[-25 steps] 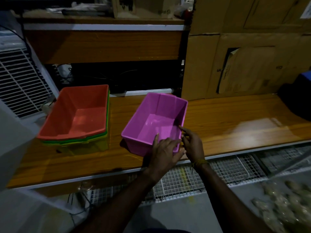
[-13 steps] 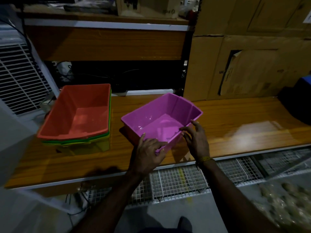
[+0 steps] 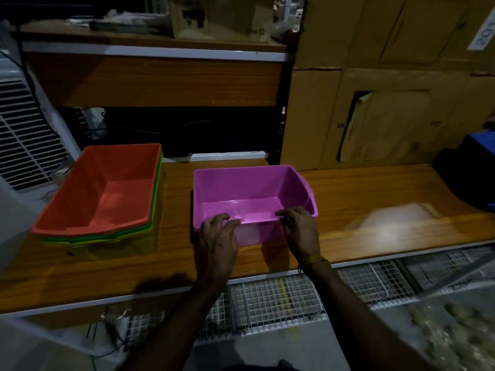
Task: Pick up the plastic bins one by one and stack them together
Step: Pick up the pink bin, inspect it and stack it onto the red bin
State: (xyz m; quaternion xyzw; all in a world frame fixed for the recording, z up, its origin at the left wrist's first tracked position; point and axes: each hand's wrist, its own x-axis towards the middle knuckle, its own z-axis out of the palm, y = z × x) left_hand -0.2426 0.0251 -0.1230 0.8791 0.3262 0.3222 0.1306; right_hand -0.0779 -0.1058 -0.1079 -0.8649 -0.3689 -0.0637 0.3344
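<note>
A pink plastic bin [image 3: 249, 188] sits near the middle of the wooden table [image 3: 361, 210], its long side facing me. My left hand [image 3: 218, 236] grips the left end of its near rim, fingers curled over the edge. My right hand [image 3: 300, 228] grips the same rim towards its right end. To the left stands a stack of nested bins: an orange bin [image 3: 104, 188] on top, with green and yellow rims [image 3: 128, 241] showing beneath it.
Cardboard boxes [image 3: 388, 103] rise behind the table at the right. A dark blue object [image 3: 474, 167] sits at the table's right end. A wooden shelf [image 3: 152, 76] overhangs the back. A white wire grille [image 3: 21, 140] stands at the left, wire mesh [image 3: 281, 298] below the front edge.
The pink bin has turned from a slanted pose to lie square with its long side towards me. My hands have spread apart along its near rim.
</note>
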